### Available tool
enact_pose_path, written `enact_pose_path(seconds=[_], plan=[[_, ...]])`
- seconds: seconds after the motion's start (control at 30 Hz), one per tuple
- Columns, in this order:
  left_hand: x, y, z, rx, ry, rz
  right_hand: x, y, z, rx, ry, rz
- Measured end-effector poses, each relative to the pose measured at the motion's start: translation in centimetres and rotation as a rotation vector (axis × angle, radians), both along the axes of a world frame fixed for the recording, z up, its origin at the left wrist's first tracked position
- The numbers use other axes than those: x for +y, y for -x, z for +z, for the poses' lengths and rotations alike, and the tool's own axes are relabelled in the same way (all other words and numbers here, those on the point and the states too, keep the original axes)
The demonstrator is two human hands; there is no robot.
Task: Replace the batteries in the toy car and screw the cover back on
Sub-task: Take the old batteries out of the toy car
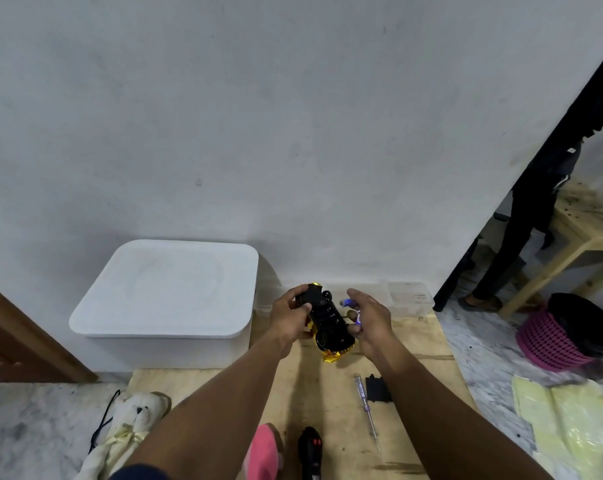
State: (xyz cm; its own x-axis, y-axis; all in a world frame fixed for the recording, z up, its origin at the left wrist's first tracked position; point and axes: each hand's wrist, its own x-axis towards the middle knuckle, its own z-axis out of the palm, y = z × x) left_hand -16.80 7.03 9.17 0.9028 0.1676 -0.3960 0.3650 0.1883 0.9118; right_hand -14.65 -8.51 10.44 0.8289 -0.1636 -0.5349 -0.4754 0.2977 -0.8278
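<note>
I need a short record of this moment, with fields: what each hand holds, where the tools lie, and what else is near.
left hand: grips the toy car, underside up, above the wooden board
right hand: holds small batteries with purple wrap beside the car
screwdriver: lies on the board, untouched
battery cover: black, off the car, flat on the board right of the screwdriver
remote control: black, at the near edge
white box: lidded, left of the car
pink basket: on the floor, right
</note>
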Motion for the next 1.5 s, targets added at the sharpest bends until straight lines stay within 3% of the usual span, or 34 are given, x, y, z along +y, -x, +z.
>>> enact_pose_path(seconds=[0.17, 0.33, 0.5, 0.7, 1.1, 1.5], plan=[[0.5, 0.5, -0.7, 0.023, -0.031, -0.056, -0.9, 0.0, 0.5, 0.029, -0.261, -0.011], [0.3, 1.0, -3.4, 0.072, -0.072, -0.119, -0.9, 0.0, -0.6, 0.083, 0.086, 0.194], [-0.2, 1.6, -7.2, 0.12, -0.108, -0.153, -1.3, 0.1, -4.3, 0.019, 0.449, 0.353], [-0.8, 2.1, -11.6, 0.141, -0.209, -0.208, -2.4, 0.9, -8.6, -0.043, 0.697, 0.405], [-0.6, 2.3, -11.5, 0.093, -0.508, -0.362, -3.1, 1.5, -9.9, -0.13, 0.811, 0.439], [0.8, 0.9, -6.0, 0.041, -0.575, -0.372, -4.2, 1.7, -6.3, -0.117, 0.904, 0.463]])
